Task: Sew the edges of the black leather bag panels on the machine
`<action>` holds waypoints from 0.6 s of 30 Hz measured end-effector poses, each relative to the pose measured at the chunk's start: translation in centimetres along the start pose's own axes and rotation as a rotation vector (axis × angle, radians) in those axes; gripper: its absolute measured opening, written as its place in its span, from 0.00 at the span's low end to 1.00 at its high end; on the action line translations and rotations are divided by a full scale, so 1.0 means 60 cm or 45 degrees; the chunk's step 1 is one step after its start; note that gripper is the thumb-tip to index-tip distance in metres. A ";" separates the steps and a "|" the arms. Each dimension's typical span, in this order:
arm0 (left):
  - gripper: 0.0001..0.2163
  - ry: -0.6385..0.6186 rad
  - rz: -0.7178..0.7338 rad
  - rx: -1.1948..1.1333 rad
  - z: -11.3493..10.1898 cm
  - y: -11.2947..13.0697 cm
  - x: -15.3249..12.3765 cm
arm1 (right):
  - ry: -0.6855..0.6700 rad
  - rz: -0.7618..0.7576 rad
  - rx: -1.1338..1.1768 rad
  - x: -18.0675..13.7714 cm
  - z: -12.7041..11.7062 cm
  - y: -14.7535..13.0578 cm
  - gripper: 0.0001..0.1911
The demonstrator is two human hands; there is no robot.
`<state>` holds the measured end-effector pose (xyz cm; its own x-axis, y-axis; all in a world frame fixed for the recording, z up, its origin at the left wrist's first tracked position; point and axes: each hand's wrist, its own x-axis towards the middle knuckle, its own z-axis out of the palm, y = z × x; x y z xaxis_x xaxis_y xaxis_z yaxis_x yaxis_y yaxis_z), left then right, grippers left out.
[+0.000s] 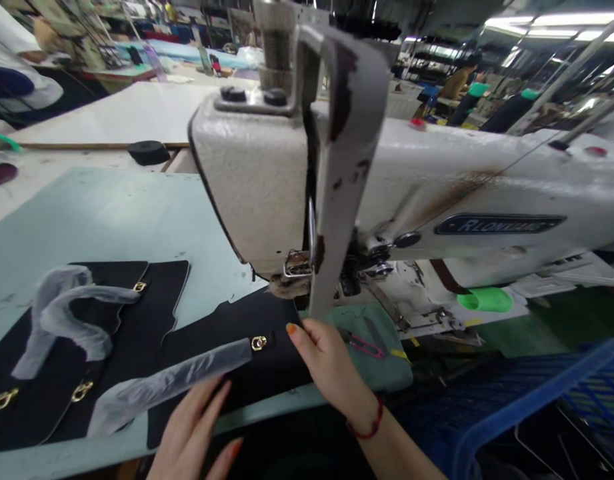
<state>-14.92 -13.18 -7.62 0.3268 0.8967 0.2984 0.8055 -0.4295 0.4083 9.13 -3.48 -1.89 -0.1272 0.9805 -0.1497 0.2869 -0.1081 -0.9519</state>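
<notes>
A black bag panel (287,370) lies on the pale green table surface, its far edge near the sewing machine's (251,167) needle area. My right hand (331,367) grips the panel's right edge, thumb on top; the other fingers are partly hidden. Flat on the near side of the same panel, my left hand (191,427) rests with its fingers stretched out. Beside those fingers runs a strap handle in clear plastic wrap (187,373), joined to a gold ring (259,343). More black panels (154,320) with a wrapped handle (77,320) and gold fittings lie further left.
Pink thread snips (364,345) lie right of my right hand. A blue plastic basket (467,433) stands at lower right, near a green cylinder (487,300). A black roll (148,153) sits behind the panels. Other people (457,83) are in the background.
</notes>
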 end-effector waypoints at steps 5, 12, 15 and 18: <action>0.34 0.091 -0.033 -0.043 0.047 -0.027 0.091 | 0.048 -0.055 -0.052 -0.004 0.004 0.017 0.23; 0.12 0.054 0.251 -0.090 -0.011 -0.038 0.171 | 0.066 -0.059 0.048 -0.003 0.015 0.023 0.25; 0.11 0.006 0.471 0.035 -0.040 -0.054 0.191 | 0.112 -0.011 0.155 -0.005 0.029 0.022 0.25; 0.12 -0.002 0.615 0.160 -0.053 -0.067 0.208 | 0.157 0.029 0.233 -0.007 0.041 0.025 0.25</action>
<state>-15.64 -0.58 -2.77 0.6777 0.5990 0.4265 0.6157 -0.7794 0.1164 7.27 -4.46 -3.92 -0.0023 0.9889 -0.1486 0.1094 -0.1474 -0.9830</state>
